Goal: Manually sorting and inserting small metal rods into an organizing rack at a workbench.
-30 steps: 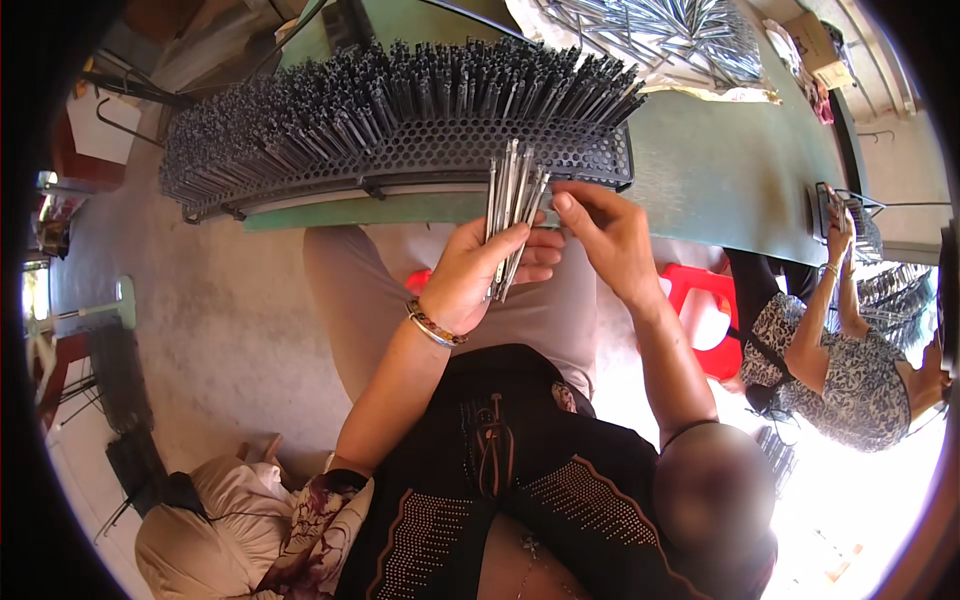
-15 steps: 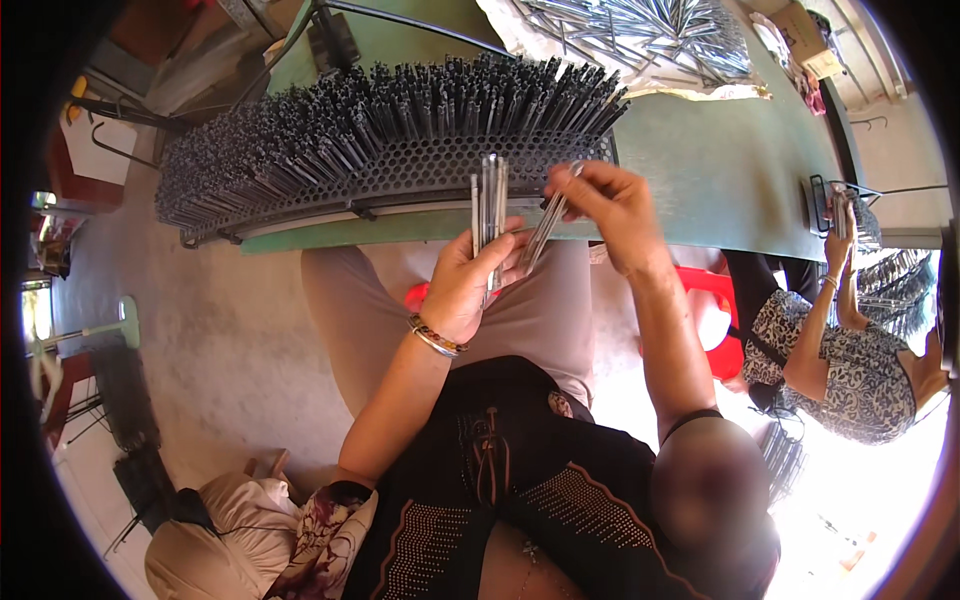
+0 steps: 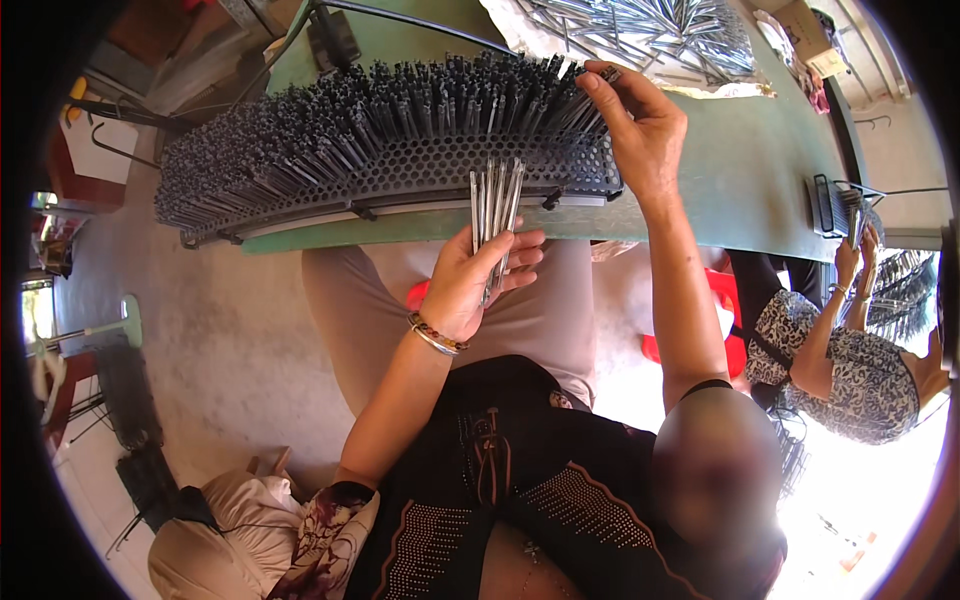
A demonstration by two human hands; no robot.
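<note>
At the near edge of a green table [image 3: 760, 170], a person's left hand [image 3: 470, 285] grips a bundle of thin grey metal rods [image 3: 494, 205], fanned slightly and pointing upward toward the far side. The rods are slim, straight and dull silver, all much the same length. Just beyond them lies a dark perforated rack [image 3: 400, 165], a long curved plate full of round holes, with hundreds of the same rods standing in it like bristles.

The table runs from left to right and bends with the lens. At its far end a loose heap of rods [image 3: 650, 30] lies on a pale sheet. To the left is a bare concrete floor [image 3: 230, 330], with a cloth bag [image 3: 230, 530] near the person's left elbow. At the right edge, another person in a patterned top [image 3: 830, 350] works at a smaller rack [image 3: 835, 200], and a red stool [image 3: 735, 345] shows below the table.

The left hand's fingers are curled around the lower ends of the bundle, thumb across the front, so the rods rise out of the fist and overlap the rack's near edge. The right hand [image 3: 640, 130] reaches to the rack's right end, its fingertips [image 3: 595, 78] pinched on a single rod [image 3: 608, 72] at the top of the outermost row.
</note>
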